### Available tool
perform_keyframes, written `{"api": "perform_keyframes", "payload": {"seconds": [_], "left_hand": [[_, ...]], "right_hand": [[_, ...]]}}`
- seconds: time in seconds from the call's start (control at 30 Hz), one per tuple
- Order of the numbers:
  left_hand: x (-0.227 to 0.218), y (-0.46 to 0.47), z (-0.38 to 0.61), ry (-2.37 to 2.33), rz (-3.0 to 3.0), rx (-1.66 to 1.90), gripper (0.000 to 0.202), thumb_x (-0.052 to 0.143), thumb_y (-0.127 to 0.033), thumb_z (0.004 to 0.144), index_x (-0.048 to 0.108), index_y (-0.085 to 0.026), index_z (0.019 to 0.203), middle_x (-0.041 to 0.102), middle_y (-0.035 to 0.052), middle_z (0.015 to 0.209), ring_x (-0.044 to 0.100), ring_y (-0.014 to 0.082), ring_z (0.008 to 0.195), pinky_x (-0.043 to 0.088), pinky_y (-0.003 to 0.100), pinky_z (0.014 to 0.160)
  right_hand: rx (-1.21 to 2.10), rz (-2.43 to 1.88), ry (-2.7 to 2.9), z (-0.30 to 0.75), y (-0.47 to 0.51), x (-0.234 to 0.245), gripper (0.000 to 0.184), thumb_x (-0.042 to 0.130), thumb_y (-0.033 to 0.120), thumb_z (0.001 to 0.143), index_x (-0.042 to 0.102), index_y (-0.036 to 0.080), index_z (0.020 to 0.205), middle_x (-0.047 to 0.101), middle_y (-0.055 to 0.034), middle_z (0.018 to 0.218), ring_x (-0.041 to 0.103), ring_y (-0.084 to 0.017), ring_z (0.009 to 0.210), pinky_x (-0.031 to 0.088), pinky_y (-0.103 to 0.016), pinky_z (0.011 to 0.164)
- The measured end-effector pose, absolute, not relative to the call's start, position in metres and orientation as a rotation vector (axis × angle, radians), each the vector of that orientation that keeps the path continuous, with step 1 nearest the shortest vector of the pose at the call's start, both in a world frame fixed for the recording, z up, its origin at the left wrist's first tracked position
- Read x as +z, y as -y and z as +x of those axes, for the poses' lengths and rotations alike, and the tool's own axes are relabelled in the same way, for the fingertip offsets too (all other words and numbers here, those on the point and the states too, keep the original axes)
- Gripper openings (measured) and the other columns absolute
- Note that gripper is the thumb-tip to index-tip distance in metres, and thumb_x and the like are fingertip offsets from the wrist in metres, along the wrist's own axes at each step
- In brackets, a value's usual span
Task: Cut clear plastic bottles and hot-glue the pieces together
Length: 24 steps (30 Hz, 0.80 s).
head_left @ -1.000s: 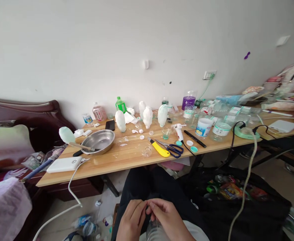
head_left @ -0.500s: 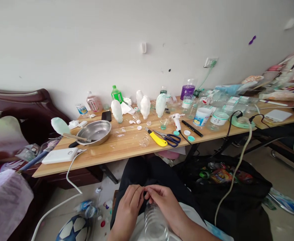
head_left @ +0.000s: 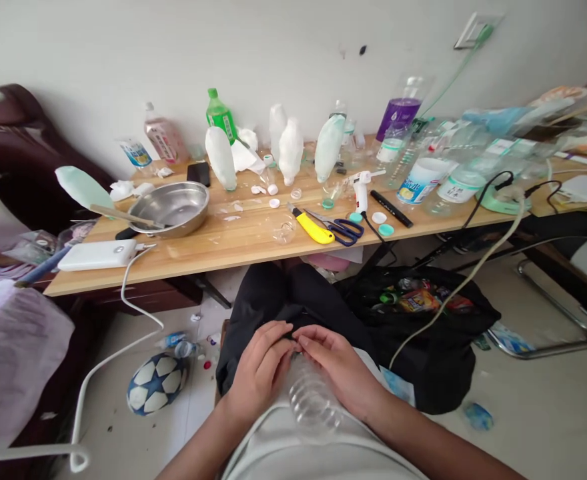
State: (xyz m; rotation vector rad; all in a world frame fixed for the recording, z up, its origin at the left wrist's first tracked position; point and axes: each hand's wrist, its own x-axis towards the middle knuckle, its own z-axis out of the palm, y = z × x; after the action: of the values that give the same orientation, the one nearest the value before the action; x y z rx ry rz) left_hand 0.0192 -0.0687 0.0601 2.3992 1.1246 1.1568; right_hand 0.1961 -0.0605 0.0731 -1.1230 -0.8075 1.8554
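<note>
Low over my lap, a clear ribbed plastic bottle (head_left: 314, 400) lies with its body pointing toward my belly. My left hand (head_left: 262, 363) is closed at its far end, fingers bent inward. From the other side my right hand (head_left: 336, 368) curls round the same end, thumb and fingertips meeting those of the left. What sits between the fingertips is hidden. On the table (head_left: 243, 250) ahead are a yellow utility knife (head_left: 316, 229), dark-handled scissors (head_left: 346, 230), a white glue gun (head_left: 361, 191) and a black marker (head_left: 391, 209).
A steel bowl (head_left: 193, 212) and white power bank (head_left: 96, 255) are at the table's left. Several white-coated bottle shapes (head_left: 290, 152) stand behind; clear bottles (head_left: 458, 183) crowd the right. A black bag (head_left: 423, 360) and a football (head_left: 156, 383) are on the floor, with cables hanging nearby.
My view has tilted down, so the table and hands appear higher and more of my shirt shows. Both hands stay together at the bottle's end, fingers slightly shifted.
</note>
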Motion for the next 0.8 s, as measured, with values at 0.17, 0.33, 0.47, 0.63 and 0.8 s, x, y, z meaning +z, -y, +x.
{"api": "perform_keyframes", "payload": {"seconds": [0.17, 0.33, 0.47, 0.63, 0.8], "left_hand": [[0.064, 0.07, 0.014, -0.649, 2.14, 0.773, 0.053, 0.033, -0.05, 0.099, 0.042, -0.022, 0.143, 0.051, 0.0162, 0.143, 0.036, 0.0326, 0.141, 0.035, 0.055, 0.112], [0.061, 0.064, 0.009, -0.803, 1.756, 0.706, 0.09, 0.074, -0.066, 0.065, 0.044, -0.027, 0.141, 0.059, 0.0145, 0.129, 0.06, 0.0325, 0.113, 0.048, 0.045, 0.098], [0.072, 0.048, 0.011, -0.863, 1.092, 1.083, 0.077, 0.055, -0.07, 0.08, 0.034, -0.031, 0.143, 0.062, 0.005, 0.102, 0.065, 0.0167, 0.064, 0.053, 0.031, 0.06], [0.103, 0.027, 0.009, -0.873, 0.74, 1.222, 0.055, 0.042, -0.064, 0.091, 0.044, -0.024, 0.128, 0.066, 0.0049, 0.096, 0.062, 0.0128, 0.051, 0.049, 0.026, 0.047], [0.116, 0.026, 0.005, -0.872, 0.661, 1.252, 0.051, 0.054, -0.059, 0.088, 0.055, -0.017, 0.116, 0.066, 0.0114, 0.109, 0.062, 0.0138, 0.066, 0.051, 0.024, 0.048]], "right_hand": [[1.604, -1.29, 1.253, 0.21, 0.035, 0.05, 0.048, 0.049, 0.065, 0.088, 0.058, 0.02, 0.074, 0.058, 0.0002, 0.067, 0.053, -0.014, 0.059, 0.044, -0.027, 0.06], [1.395, -1.29, 1.698, 0.223, -0.027, 0.021, 0.053, 0.044, 0.066, 0.089, 0.061, 0.021, 0.067, 0.064, -0.0021, 0.07, 0.061, -0.017, 0.072, 0.048, -0.029, 0.075], [1.228, -1.298, 2.089, 0.235, -0.063, 0.021, 0.028, 0.068, 0.045, 0.081, 0.072, 0.021, 0.094, 0.069, -0.0095, 0.114, 0.058, -0.026, 0.114, 0.041, -0.039, 0.101], [0.944, -1.318, 2.299, 0.246, -0.062, 0.038, 0.047, 0.055, 0.043, 0.091, 0.059, 0.019, 0.132, 0.047, -0.0164, 0.147, 0.037, -0.032, 0.138, 0.026, -0.049, 0.113], [0.875, -1.14, 2.56, 0.255, -0.045, 0.038, 0.047, 0.054, 0.054, 0.089, 0.065, 0.026, 0.125, 0.063, -0.0095, 0.133, 0.052, -0.028, 0.129, 0.034, -0.047, 0.11]]}}
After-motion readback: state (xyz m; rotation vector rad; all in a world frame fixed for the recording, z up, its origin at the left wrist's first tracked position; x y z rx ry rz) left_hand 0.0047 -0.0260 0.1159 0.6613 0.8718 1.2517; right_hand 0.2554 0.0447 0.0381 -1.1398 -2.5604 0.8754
